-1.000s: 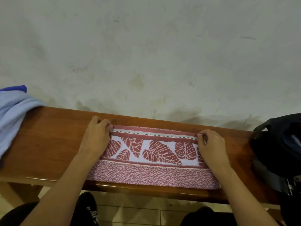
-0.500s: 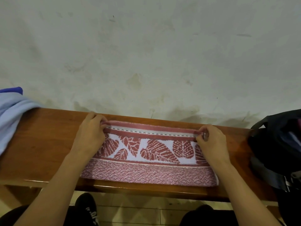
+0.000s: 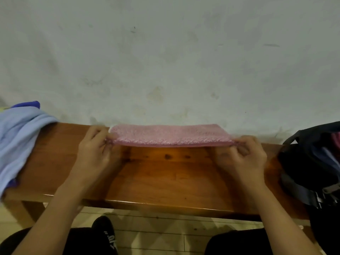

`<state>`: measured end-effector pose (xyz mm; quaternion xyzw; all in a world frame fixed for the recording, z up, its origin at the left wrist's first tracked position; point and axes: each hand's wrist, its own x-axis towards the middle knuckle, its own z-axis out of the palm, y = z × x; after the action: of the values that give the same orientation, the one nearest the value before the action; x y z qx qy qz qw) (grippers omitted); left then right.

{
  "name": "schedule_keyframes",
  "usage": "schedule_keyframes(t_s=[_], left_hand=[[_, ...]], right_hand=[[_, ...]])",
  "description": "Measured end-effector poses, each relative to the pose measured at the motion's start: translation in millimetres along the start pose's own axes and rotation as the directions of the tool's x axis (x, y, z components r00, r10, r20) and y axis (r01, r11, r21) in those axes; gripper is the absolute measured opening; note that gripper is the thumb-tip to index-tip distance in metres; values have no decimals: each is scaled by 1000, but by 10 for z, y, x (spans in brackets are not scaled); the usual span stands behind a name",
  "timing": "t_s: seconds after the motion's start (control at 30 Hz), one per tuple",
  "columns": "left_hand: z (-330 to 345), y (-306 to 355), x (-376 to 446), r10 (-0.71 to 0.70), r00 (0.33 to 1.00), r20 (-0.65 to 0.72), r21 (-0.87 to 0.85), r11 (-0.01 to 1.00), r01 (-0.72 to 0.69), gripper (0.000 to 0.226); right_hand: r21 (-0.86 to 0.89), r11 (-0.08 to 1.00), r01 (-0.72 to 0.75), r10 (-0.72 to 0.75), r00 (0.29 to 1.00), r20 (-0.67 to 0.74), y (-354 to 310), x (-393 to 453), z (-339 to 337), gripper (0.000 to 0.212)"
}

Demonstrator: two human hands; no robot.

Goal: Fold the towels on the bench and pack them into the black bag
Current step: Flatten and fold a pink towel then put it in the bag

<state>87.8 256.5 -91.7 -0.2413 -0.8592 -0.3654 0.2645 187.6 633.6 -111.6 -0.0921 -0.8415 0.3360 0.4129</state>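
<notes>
- pink towel [image 3: 170, 135]: held up as a narrow, taut strip over the far part of the bench [image 3: 165, 177], in front of the wall [image 3: 165, 52]; only its plain pink terry side shows; whether its far edge touches the bench top cannot be told
- left hand [image 3: 93, 146]: fingers curled, pinching the towel's left end between thumb and fingertips; hand is somewhat motion-blurred, so exact finger placement is unclear
- right hand [image 3: 242, 155]: fingers curled, pinching the towel's right end; knuckles face the camera; thumb is tucked near the towel's edge
- both hands sit at about the same height, well apart, with the towel stretched between them; both forearms reach in from the lower edge of the view
- bench: glossy brown wood, set against the wall; bare wood with dark knots shows directly below the towel
- black bag [image 3: 312, 162]: on the bench's right end, just beside the right hand, not touching it; its top is open, with blue and pink fabric visible inside; grey strap and buckle hang at its near side
- light blue towel [image 3: 20, 137]: bunched on the bench's left end, draping over the near edge; a darker blue piece peeks out at its top; well apart from the left hand
- below bench: tiled floor [image 3: 156, 236]; black shoe [image 3: 106, 234] with white marking; dark trouser legs at both lower corners
</notes>
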Motion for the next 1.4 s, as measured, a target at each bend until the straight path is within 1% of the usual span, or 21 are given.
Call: schedule_keyframes(t_s=[0.03, 0.07, 0.13, 0.17, 0.27, 0.33, 0.4, 0.43, 0.5, 0.57, 0.6, 0.67, 0.73, 0.8, 0.9, 0.97, 1.0, 1.13, 1.27, 1.33, 1.4], left_hand=[[-19, -81, -62, -29, 991, 130, 10, 1000, 28, 24], [-32, -159, -129, -46, 964, 261, 29, 999, 39, 31], [-48, -249, -255, -60, 889, 454, 54, 998, 39, 41], [-64, -266, -302, -71, 857, 510, 55, 997, 50, 42], [-131, -254, -358, -90, 806, 585, 58, 996, 69, 38], [-161, -222, -371, -85, 777, 623, 138, 990, -2, 28], [-158, -173, -384, -82, 775, 627, 236, 968, -89, 18], [-138, -137, -389, -79, 786, 613, 246, 964, -95, 23], [-53, -43, -376, -34, 801, 597, 197, 975, -105, 34], [78, 60, -364, 7, 793, 609, 109, 990, -93, 36], [152, 106, -363, 20, 786, 618, 59, 996, -72, 32], [267, 163, -364, 51, 786, 616, -16, 999, -52, 19], [311, 177, -372, 53, 787, 614, -42, 999, -34, 13], [320, 150, -369, 48, 783, 621, -56, 998, -17, 13], [317, 134, -355, 28, 764, 645, -50, 999, 5, 21], [319, 119, -349, 9, 746, 666, -38, 999, 22, 20], [314, 108, -348, -2, 738, 675, -34, 999, 33, 18], [268, 77, -366, -30, 724, 690, -53, 994, 92, 20], [219, 115, -383, -24, 738, 674, -73, 992, 99, 21], [196, 147, -390, -14, 741, 671, -110, 987, 119, 16], [186, 204, -393, -28, 756, 653, -135, 979, 153, 6]], right_hand=[[-33, 999, -1, 6, 990, 138, 36, -61, -43, 22], [-83, 997, 4, 20, 959, 282, 73, -118, -82, 26], [-175, 984, 23, 67, 869, 490, 124, -224, -145, 32], [-192, 981, 25, 84, 839, 537, 135, -265, -177, 32], [-176, 983, 46, 66, 812, 580, 160, -336, -241, 37], [-208, 970, 127, 26, 795, 606, 158, -362, -264, 46], [-280, 936, 213, 9, 781, 625, 109, -382, -268, 44], [-291, 926, 239, -4, 778, 628, 67, -395, -258, 39], [-223, 948, 226, -45, 792, 609, -41, -415, -202, 29], [-135, 966, 222, -98, 792, 603, -115, -415, -111, 23], [-118, 959, 257, -131, 773, 621, -123, -418, -56, 21], [-107, 942, 317, -170, 730, 662, -105, -423, 18, 28], [-92, 959, 267, -134, 716, 685, -82, -406, 21, 38], [-85, 973, 213, -97, 717, 690, -53, -369, -14, 40], [-89, 978, 188, -74, 714, 696, -15, -325, -98, 28], [-131, 970, 206, -51, 695, 717, 1, -330, -144, 10], [-161, 964, 213, -33, 693, 720, -3, -333, -163, 10], [-267, 945, 190, 61, 698, 713, -60, -321, -201, 19], [-347, 894, 285, 49, 707, 706, -156, -341, -193, 10], [-370, 875, 311, 23, 738, 675, -181, -374, -171, 23], [-388, 877, 283, 15, 792, 611, -184, -384, -124, 34]])
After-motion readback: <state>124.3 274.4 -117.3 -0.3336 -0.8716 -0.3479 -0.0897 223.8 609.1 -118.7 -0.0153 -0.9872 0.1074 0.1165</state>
